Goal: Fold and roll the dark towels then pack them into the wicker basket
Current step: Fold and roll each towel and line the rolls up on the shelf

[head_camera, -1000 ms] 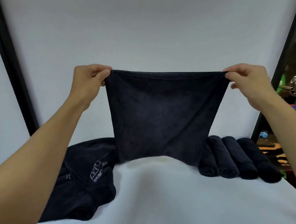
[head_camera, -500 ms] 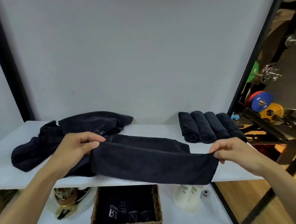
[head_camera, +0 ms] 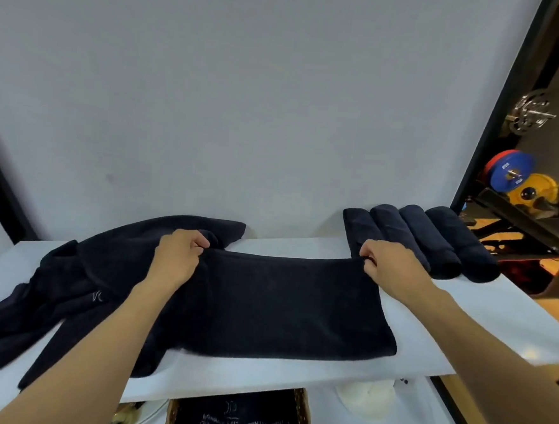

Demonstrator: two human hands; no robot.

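Towel (head_camera: 285, 305) is lying flat on the counter (head_camera: 463, 310) while my left hand (head_camera: 177, 257) and right hand (head_camera: 390, 266) are pinching its far corners, keeping the fold taut and square for rolling.

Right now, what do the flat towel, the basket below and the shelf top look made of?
Flat towel: soft terry-like cloth, matte near-black, slightly fuzzy edges. Basket: woven wicker, brown; the weave shows along its rim. Shelf top: smooth, matte white board, probably laminate or painted; the look leaves it open.
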